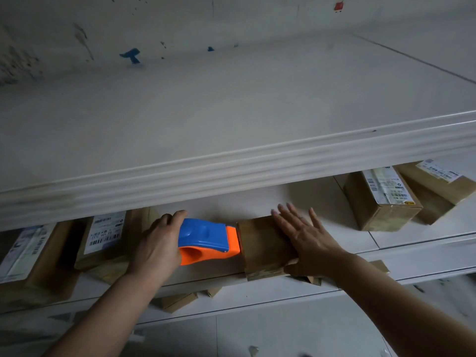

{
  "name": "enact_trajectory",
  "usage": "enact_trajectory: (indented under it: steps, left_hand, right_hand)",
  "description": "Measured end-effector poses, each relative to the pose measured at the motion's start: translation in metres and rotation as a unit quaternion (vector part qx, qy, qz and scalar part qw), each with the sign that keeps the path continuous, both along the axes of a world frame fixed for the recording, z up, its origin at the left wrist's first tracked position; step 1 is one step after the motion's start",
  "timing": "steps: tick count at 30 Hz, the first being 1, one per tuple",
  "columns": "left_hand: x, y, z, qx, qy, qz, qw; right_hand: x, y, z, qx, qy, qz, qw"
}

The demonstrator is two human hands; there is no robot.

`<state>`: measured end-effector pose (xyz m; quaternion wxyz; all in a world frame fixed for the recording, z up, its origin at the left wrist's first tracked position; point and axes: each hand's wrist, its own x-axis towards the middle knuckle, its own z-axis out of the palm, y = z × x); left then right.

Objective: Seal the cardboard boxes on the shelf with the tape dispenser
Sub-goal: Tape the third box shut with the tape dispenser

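The blue-and-orange tape dispenser (207, 240) sits on the white shelf (283, 199), its orange nose against the small cardboard box (262, 246). The left hand (158, 243) grips its rear end; just beyond its nose, the right hand (306, 238) presses flat, fingers straight, on the box top.

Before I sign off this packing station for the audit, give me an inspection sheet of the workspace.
Surface: white shelf, boxes standing on it.
Job's things: tape dispenser against the left edge of the middle box; labelled boxes at left and at right.
Clutter: cardboard scraps below the shelf's front edge.
Grippers: left hand grips the dispenser; right hand flat on the middle box.
Cables: nothing seen.
Surroundings: upper shelf, stained white wall.
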<state>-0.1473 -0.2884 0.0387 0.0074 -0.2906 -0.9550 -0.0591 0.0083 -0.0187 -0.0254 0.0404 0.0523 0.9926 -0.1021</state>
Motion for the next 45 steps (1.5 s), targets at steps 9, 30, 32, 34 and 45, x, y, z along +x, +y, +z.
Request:
enact_trajectory:
  steps: [9, 30, 32, 34, 45]
  left_hand:
    - [0.006, -0.002, -0.001, 0.002, 0.006, 0.003, 1.000]
    - [0.018, -0.028, -0.008, 0.299, -0.098, -0.033, 0.949]
    - [0.024, -0.013, 0.005, 0.299, -0.080, -0.060, 0.949]
    - [0.029, 0.004, 0.014, 0.274, -0.058, -0.088, 0.956]
    - [0.050, 0.054, 0.018, 0.215, -0.045, -0.111, 0.969]
  right_hand:
    - [0.001, -0.023, -0.006, 0.079, 0.037, 0.071, 0.994]
    - [-0.023, -0.042, 0.028, -0.131, 0.118, 0.007, 0.984]
    - [-0.014, -0.029, 0.027, -0.281, 0.133, -0.001, 0.950]
    - [-0.004, -0.020, 0.020, -0.361, 0.131, -0.017, 0.923]
    - [0.015, 0.009, 0.040, -0.193, 0.103, -0.019, 0.976]
